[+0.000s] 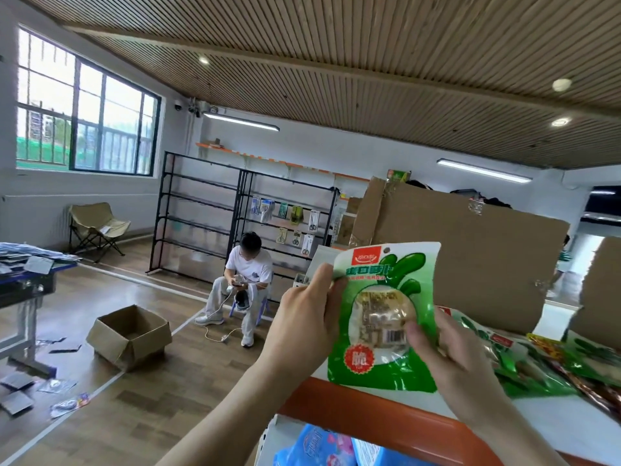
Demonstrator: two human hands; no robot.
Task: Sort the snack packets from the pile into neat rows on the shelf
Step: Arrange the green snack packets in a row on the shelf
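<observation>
I hold a green and white snack packet (383, 317) upright in front of me, above the white shelf top with its orange edge (363, 408). My left hand (305, 321) grips the packet's left edge, thumb on its front. My right hand (450, 361) pinches its lower right part, thumb over the clear window. A pile of green and red snack packets (537, 368) lies on the shelf to the right. Blue packets (322, 445) show on the level below.
Large cardboard sheets (463, 250) stand behind the shelf. A person (243, 280) sits on a stool further back, in front of black wire racks (208, 213). An open cardboard box (129, 334) and loose litter lie on the wood floor at left.
</observation>
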